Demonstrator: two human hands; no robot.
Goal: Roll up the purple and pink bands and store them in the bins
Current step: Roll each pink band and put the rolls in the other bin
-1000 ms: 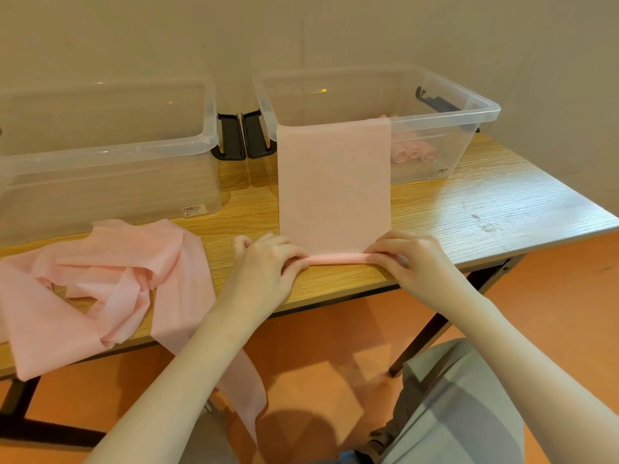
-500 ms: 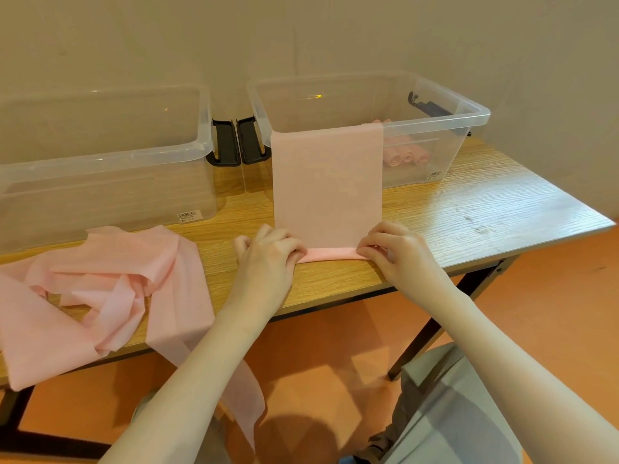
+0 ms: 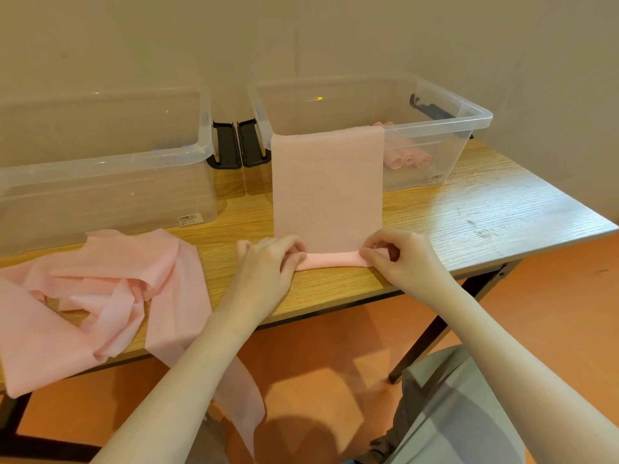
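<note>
1. The pink band (image 3: 327, 192) lies flat on the wooden table (image 3: 469, 209), its far end draped up over the front rim of the right bin (image 3: 469, 128), and its near end is already turned into a slim roll (image 3: 330, 260) close to the table's front edge.
2. The left hand (image 3: 268, 266) is curled over the roll's left end, fingers wrapped round it; the right hand (image 3: 398, 259) pinches the right end between thumb and bent fingers. Both are gripping, neither is spread flat.
3. Handling call: this looks like thin, light, limp sheet. It should crease and skew easily, so the hold belongs right where it is, at the two ends of the roll, with even pressure so the edges stay lined up.
4. Risk, by the look of it: the loose length may slide off the rim as the roll advances, and a slack roll would spring open.
5. Containers next. The right bin is clear plastic and holds several finished pink rolls (image 3: 407, 159) lying side by side near its front right.
6. The left bin (image 3: 100, 182), also clear, shows nothing inside from this angle.
7. A loose heap of pink bands (image 3: 100, 289) waits on the table's left side, one tail hanging off the edge. No purple band is visible.
</note>
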